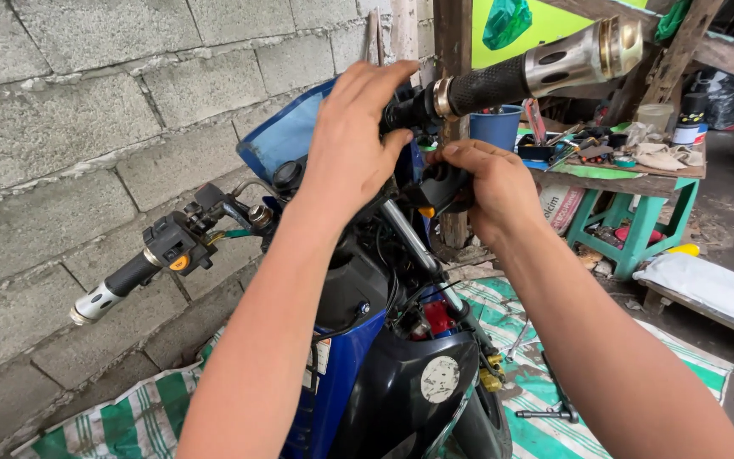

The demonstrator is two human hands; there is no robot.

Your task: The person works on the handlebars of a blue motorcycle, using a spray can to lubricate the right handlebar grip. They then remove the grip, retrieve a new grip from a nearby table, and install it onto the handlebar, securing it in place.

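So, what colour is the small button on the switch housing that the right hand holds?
Orange. The button sits on the black switch housing under the right hand; the head view shows it.

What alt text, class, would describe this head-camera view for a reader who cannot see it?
Two bare hands work at a blue motorcycle's right handlebar: the right hand grips a black switch housing, the left hand touches the bar beside it. A cluttered green table stands behind.

floor: green-white striped tarp (545, 382) | on tarp: blue motorcycle (367, 374), T-handle wrench (554, 413)
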